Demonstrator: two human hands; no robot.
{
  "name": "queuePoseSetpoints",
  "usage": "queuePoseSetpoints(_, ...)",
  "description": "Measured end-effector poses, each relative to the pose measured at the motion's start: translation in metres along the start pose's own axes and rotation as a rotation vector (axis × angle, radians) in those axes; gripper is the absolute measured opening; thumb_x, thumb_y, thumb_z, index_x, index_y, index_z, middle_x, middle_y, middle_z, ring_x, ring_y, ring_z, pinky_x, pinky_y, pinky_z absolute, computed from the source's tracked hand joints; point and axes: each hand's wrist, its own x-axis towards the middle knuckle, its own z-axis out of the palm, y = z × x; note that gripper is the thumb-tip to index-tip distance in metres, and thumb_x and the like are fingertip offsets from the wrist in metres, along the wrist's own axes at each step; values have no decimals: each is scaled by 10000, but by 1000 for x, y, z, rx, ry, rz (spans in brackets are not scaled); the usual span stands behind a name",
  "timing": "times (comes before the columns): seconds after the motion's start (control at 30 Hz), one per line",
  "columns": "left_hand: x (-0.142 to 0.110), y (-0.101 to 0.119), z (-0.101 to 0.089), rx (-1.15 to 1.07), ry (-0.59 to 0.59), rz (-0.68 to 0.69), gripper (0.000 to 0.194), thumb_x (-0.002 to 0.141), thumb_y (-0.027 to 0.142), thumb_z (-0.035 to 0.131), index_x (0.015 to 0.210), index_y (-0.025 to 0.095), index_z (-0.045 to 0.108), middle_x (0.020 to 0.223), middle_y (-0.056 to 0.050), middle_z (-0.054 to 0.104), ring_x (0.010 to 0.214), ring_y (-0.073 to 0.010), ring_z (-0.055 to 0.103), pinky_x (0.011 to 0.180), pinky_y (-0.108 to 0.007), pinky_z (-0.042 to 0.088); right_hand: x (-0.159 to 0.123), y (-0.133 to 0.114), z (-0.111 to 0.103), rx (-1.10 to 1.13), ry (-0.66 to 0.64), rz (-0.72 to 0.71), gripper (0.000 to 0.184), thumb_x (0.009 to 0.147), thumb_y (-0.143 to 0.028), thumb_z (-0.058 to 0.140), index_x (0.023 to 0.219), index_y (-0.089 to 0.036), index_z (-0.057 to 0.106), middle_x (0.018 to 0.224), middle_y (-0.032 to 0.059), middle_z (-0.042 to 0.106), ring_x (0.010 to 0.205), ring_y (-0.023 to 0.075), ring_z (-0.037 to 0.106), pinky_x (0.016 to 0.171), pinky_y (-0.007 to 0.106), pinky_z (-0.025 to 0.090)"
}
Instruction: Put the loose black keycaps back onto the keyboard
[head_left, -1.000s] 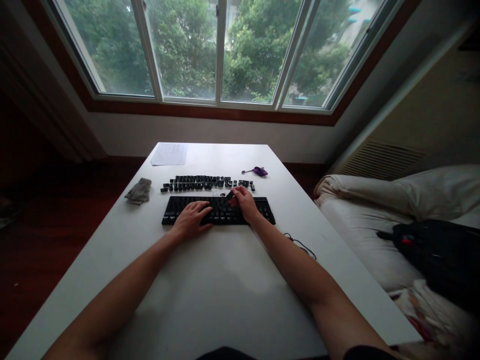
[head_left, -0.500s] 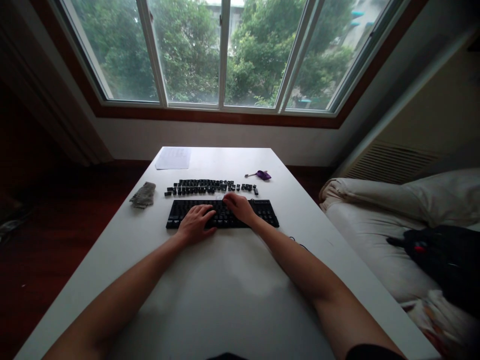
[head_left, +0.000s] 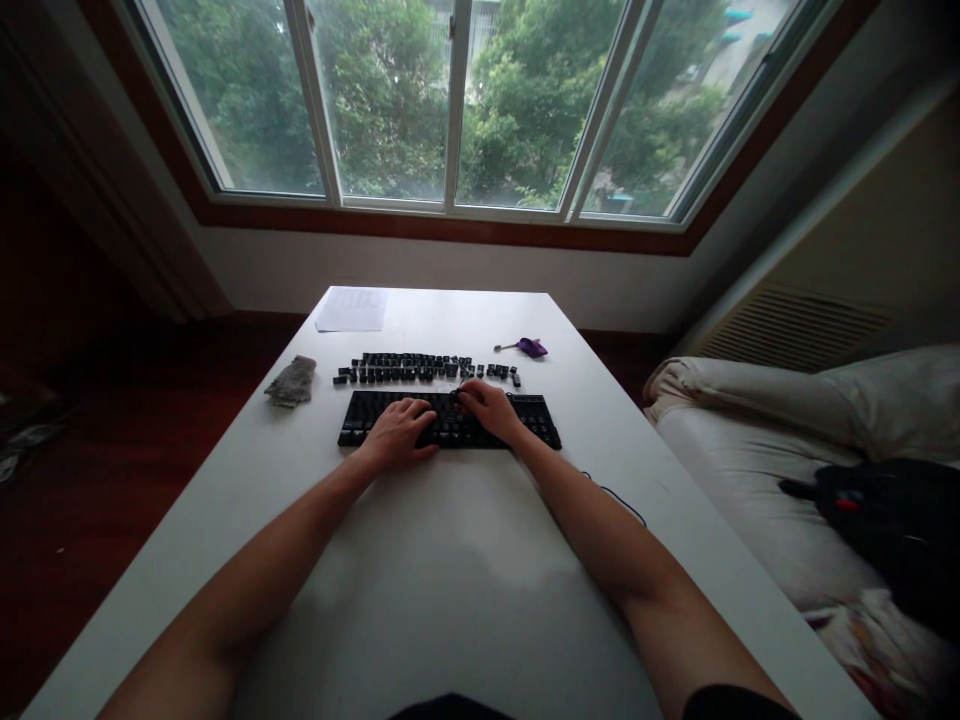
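A black keyboard (head_left: 360, 408) lies crosswise on the white table, and many of its keys are hidden under my hands. My left hand (head_left: 399, 432) rests on its left-middle part with the fingers stretched out, the thumb along the front edge. Over the upper middle of the keyboard, my right hand (head_left: 486, 405) has thumb and fingers pinched together. Something small and dark shows at those fingertips, too small to name. Behind the keyboard, loose black keycaps (head_left: 405, 374) lie in rows.
A crumpled grey cloth (head_left: 292, 382) lies left of the keyboard. A purple object with a thin handle, perhaps a brush (head_left: 531, 347), lies at the back right. Paper (head_left: 352, 309) sits at the far left corner. A black cable (head_left: 622, 503) trails off right; a sofa (head_left: 742, 460) stands beside the table.
My right hand has drawn slightly nearer, its fingertips now lower over the keyboard, and a dark bit shows at them. My left hand stays on the keyboard. The whole view has shifted a little.
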Motion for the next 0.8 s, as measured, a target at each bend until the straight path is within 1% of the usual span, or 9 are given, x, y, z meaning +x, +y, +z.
queuePoseSetpoints(0.17, -6, -5, 2, -3, 17, 3, 554, 810, 495, 681, 1308, 275, 575, 1401, -98, 524, 1282, -323, 463, 1096, -497, 365, -3, -4, -2, 41, 59, 40, 253, 889, -440, 556, 994, -222, 630, 730, -4, 677, 678, 169, 645, 690, 278, 491)
queuePoseSetpoints(0.3, -7, -13, 3, 8, 19, 16, 553, 817, 508, 671, 1305, 261, 583, 1409, -102, 524, 1286, -318, 469, 1100, -495, 369, -4, -9, -2, 19, 95, 32, 262, 905, -441, 534, 1013, -222, 628, 719, -4, 669, 673, 166, 626, 704, 278, 486)
queuePoseSetpoints(0.5, -4, -17, 4, -7, 36, -10, 545, 805, 484, 683, 1302, 276, 593, 1412, -91, 527, 1299, -315, 469, 1107, -497, 369, -1, -17, 0, -107, 72, -7, 241, 913, -405, 526, 989, -216, 655, 705, 0, 652, 647, 156, 569, 668, 253, 439)
queuePoseSetpoints(0.67, -4, -16, 6, -12, 47, -22, 549, 795, 490, 689, 1287, 262, 599, 1410, -94, 529, 1301, -315, 466, 1105, -493, 367, 2, -16, -1, -164, 77, -44, 243, 930, -398, 508, 992, -213, 652, 706, -4, 643, 644, 146, 559, 648, 238, 405)
queuePoseSetpoints(0.8, -4, -14, 7, -17, 56, -22, 550, 791, 484, 689, 1282, 253, 598, 1403, -97, 535, 1290, -316, 473, 1102, -490, 364, 5, -13, -4, -225, 20, -77, 215, 930, -373, 524, 979, -209, 654, 687, -13, 635, 620, 136, 545, 624, 230, 378)
